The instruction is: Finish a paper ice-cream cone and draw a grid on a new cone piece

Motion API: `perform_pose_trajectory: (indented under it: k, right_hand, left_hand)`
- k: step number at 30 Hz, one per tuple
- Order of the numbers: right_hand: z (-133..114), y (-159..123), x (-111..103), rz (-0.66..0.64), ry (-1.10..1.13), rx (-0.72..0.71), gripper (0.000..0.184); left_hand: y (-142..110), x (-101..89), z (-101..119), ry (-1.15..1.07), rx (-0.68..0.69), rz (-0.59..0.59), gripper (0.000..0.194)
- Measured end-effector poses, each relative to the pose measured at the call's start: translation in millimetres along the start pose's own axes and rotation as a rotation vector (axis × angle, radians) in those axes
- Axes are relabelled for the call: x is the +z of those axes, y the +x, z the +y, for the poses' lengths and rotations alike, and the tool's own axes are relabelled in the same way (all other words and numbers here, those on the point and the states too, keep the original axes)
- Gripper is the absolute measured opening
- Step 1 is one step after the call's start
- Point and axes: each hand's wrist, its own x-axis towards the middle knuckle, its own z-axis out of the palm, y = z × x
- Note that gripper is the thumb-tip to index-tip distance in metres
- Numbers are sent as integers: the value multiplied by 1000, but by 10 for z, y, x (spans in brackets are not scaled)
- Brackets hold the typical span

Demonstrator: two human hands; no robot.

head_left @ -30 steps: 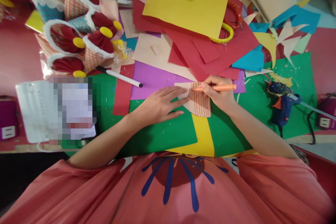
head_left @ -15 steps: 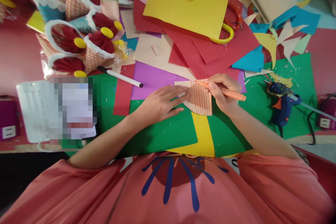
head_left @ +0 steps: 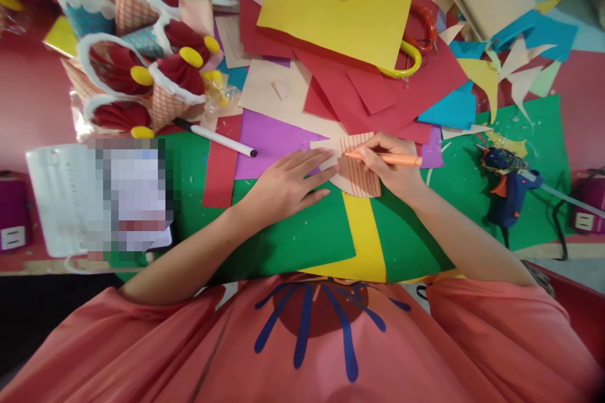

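My right hand (head_left: 394,170) is closed round an orange marker (head_left: 401,159), its tip touching a cream paper piece (head_left: 359,170) with a curved lower edge. Orange stripes cover the right part of that piece, and its left part is plain. Fingers spread, my left hand (head_left: 295,182) lies flat with its fingertips on the plain part, pressing it against the sheets below. Beneath are green paper (head_left: 293,227), a purple sheet (head_left: 269,138) and a yellow strip (head_left: 362,227). A white marker with a black tip (head_left: 227,141) lies beyond my left hand.
Decorated paper cones (head_left: 174,88) with dark red filling crowd the back left. A blue glue gun (head_left: 508,195) rests at the right, near yellow-handled scissors (head_left: 411,60) partly under a yellow sheet (head_left: 340,6). A phone (head_left: 142,201), partly blurred out, lies at the left.
The paper piece has turned and shifted slightly left and up. My right hand has moved left with the orange marker, whose tip is lower on the stripes. My left hand stays nearly still.
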Motion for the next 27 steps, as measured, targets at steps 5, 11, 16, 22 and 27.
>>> perform_pose_trajectory:
  k: [5, 11, 16, 22, 27]
  right_hand:
    - [7, 4, -18, -25, 15, -6, 29]
    - [3, 2, -22, -30, 38, 17, 29]
    - [-1, 16, -23, -61, 66, 37, 29]
    - [-48, -25, -23, 75, 131, 59, 23]
    - [-51, -38, -16, 36, 71, 9, 23]
  left_hand:
    - [9, -12, 7, 11, 12, 13, 40]
    - [7, -18, 5, -17, -9, -9, 40]
    - [3, -14, 4, -57, -32, -25, 40]
    - [7, -9, 5, -29, -44, -28, 41]
    - [11, -3, -2, 23, -55, -19, 45]
